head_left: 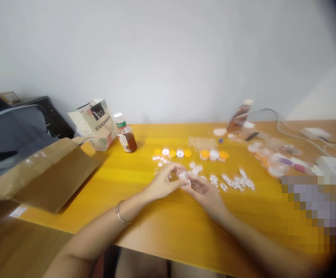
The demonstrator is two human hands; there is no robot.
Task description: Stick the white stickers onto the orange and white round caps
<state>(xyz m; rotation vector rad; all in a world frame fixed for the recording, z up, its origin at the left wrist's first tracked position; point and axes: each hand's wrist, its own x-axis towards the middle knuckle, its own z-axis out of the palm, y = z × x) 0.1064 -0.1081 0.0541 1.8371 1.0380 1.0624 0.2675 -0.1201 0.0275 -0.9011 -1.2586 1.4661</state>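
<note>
Together, the left hand and the right hand hold one small whitish piece just above the yellow table. The left thumb and fingers are pinched around its near side, while the right hand has its thumb and fingertips closed on the other; the piece looks partly clear, though blur makes its exact shape hard to tell. Just beyond the hands, flat white cut-outs lie scattered to the right. Farther back sits a row of orange and white discs, with short disc stacks beside it and clear containers behind. A tea-coloured bottle stands near a paper bag at left.
</note>
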